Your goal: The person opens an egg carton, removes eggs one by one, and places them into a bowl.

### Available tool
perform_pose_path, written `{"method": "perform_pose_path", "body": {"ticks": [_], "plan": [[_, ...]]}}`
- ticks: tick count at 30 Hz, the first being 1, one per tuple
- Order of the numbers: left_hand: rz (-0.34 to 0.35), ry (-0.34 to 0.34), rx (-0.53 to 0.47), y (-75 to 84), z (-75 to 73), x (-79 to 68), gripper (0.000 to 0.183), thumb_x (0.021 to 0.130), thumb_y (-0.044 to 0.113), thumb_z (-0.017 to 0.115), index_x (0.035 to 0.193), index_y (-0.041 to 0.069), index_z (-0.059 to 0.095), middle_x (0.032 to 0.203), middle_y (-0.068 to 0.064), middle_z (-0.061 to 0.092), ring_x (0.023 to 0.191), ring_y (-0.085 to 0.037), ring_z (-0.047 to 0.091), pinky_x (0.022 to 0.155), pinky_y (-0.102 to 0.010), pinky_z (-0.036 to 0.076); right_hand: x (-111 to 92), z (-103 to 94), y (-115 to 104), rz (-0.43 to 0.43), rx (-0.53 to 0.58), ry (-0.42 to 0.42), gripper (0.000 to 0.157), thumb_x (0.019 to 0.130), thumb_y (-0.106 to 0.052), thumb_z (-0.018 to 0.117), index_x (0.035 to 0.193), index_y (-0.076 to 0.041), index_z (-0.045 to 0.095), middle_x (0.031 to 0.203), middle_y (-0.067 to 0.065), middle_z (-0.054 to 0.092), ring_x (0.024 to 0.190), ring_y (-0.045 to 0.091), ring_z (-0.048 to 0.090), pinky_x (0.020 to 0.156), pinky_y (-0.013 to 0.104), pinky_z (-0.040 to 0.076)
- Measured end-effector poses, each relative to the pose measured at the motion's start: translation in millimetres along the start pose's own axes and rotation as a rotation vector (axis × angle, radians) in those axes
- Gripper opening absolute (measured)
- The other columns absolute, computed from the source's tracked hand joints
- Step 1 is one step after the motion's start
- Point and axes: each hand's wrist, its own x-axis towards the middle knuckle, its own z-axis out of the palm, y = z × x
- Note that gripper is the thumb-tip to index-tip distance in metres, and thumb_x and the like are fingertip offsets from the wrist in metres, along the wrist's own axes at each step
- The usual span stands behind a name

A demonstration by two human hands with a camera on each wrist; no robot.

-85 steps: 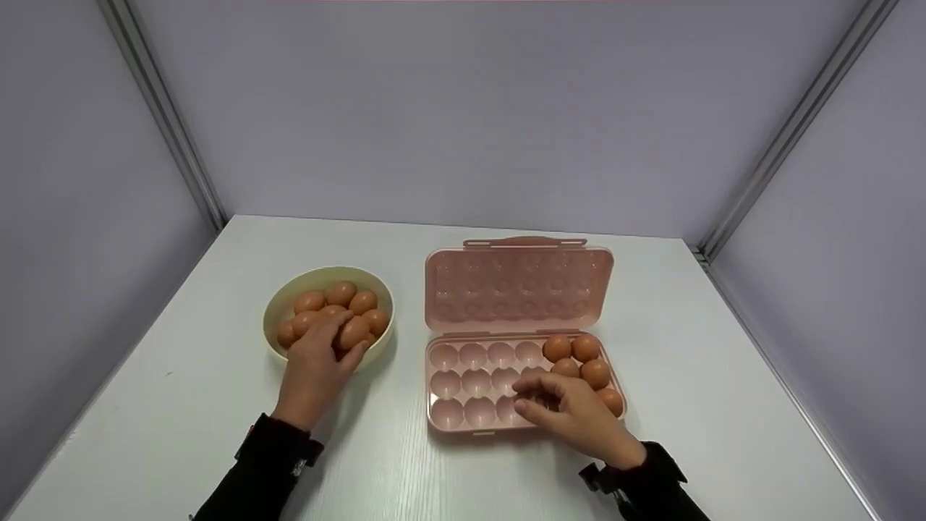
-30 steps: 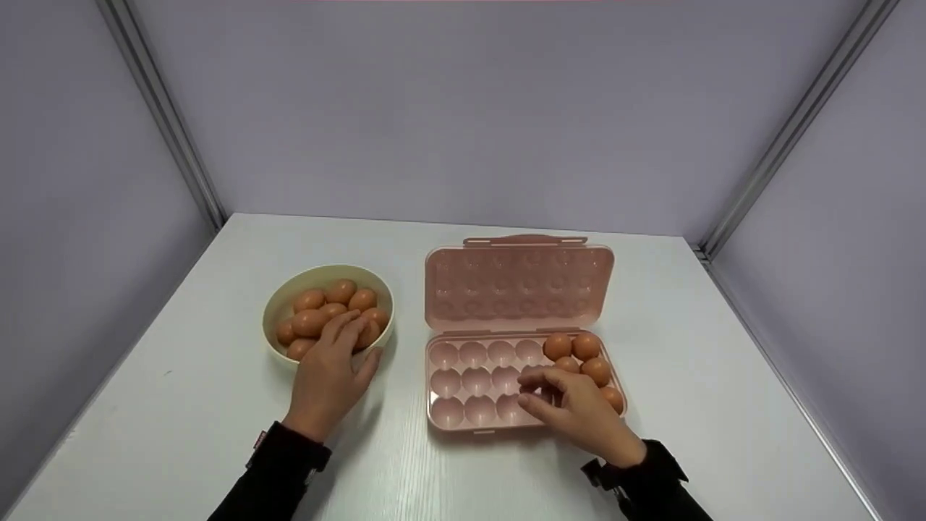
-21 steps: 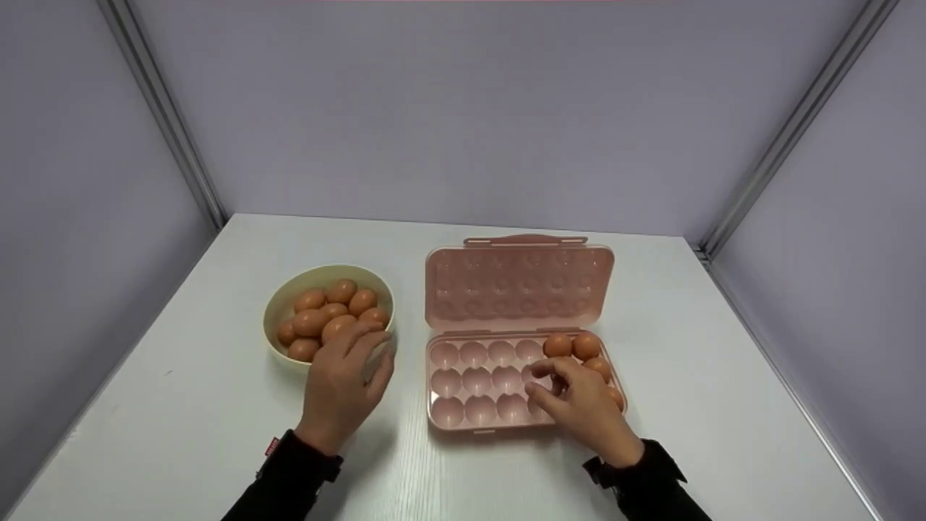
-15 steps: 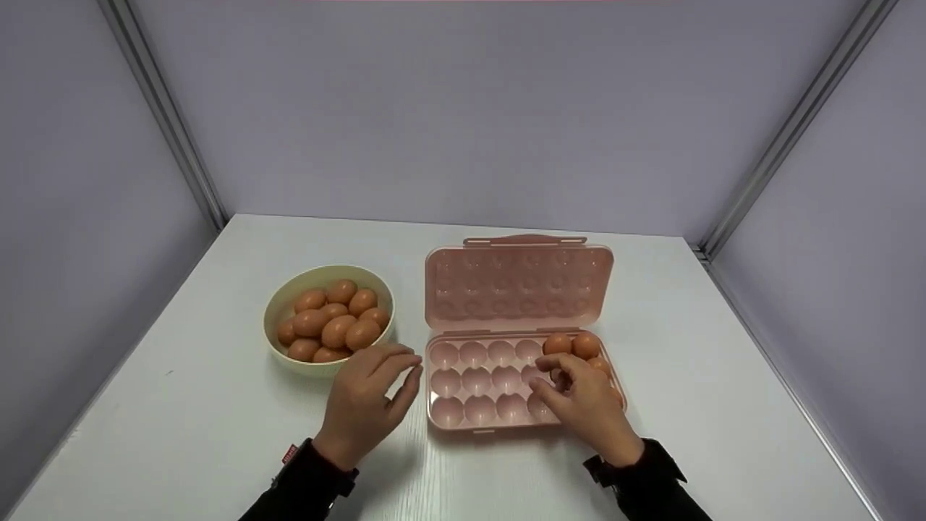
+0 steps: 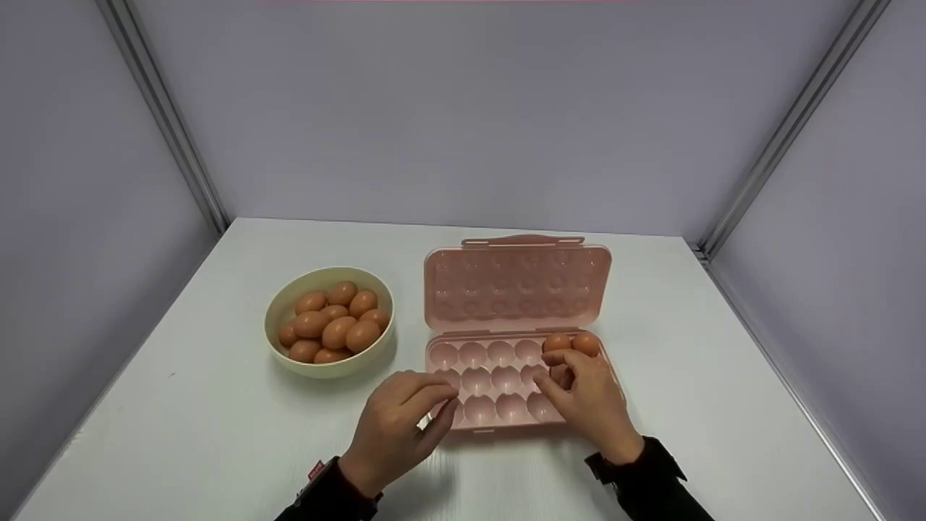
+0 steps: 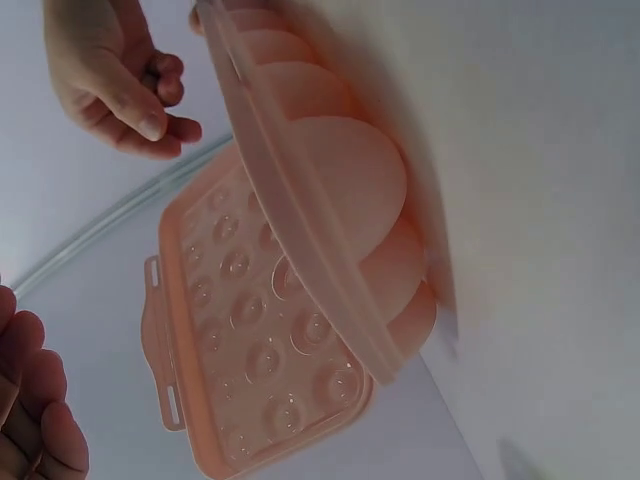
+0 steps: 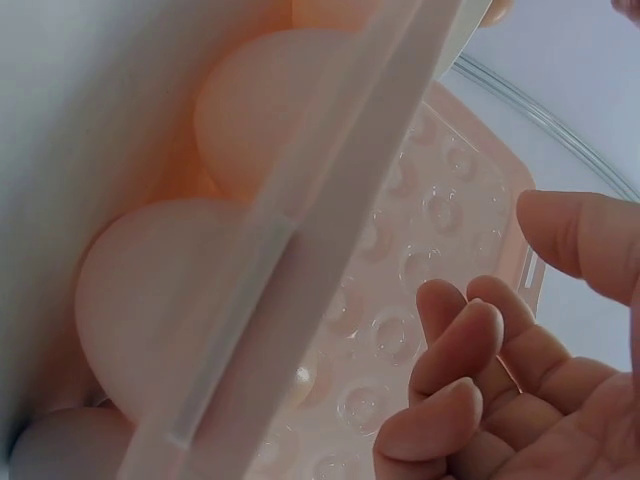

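My left hand (image 5: 400, 427) hovers over the front left corner of a pink egg tray (image 5: 495, 396), fingers loosely bent, with nothing seen between them. Its fingertips (image 6: 62, 440) edge into the left wrist view. My right hand (image 5: 592, 401) is above the tray's right part, its thumb and fingers apart and holding nothing. Two brown eggs (image 5: 557, 344) show in the tray's back right cups; the cups under the right hand are hidden. Tilted back, the tray's lid (image 5: 517, 286) stands open. On the left, a pale yellow bowl (image 5: 329, 370) holds several brown eggs (image 5: 338, 333).
Both vessels stand on a white table (image 5: 210, 405). A gap of bare tabletop separates the bowl from the tray. Pale panels (image 5: 463, 108) enclose the back and sides, with metal posts (image 5: 170, 123) at the corners.
My left hand has let go of an egg in the bowl and moved right and nearer to the tray's front left corner. My right hand has shifted slightly right and back.
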Motion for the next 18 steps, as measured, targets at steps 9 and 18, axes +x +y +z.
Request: {"method": "perform_pose_path", "body": {"ticks": [9, 18], "plan": [[-0.003, -0.029, -0.017, 6.2, 5.6, -4.9, 0.007, 0.101, 0.018, 0.071, 0.096, 0.015, 0.076, 0.095, 0.005, 0.071, 0.075, -0.012, 0.062, 0.069, -0.027, 0.051, 0, -2.0, 2, 0.082, -0.04, -0.038, 0.026, 0.089, -0.016, 0.087, 0.107, 0.0, 0.076, 0.081, 0.009, 0.07, 0.068, 0.019, 0.064, 0.065, 0.026, 0.052], [-0.015, -0.139, 0.003, 11.8, 12.8, -10.1, 0.011, 0.089, 0.016, 0.084, 0.095, 0.018, 0.075, 0.095, 0.008, 0.071, 0.081, -0.009, 0.065, 0.073, -0.025, 0.052, 0, -1.6, 2, 0.082, -0.098, -0.035, 0.029, 0.087, -0.016, 0.089, 0.108, 0.0, 0.075, 0.081, 0.008, 0.069, 0.071, 0.019, 0.064, 0.066, 0.03, 0.052]]}}
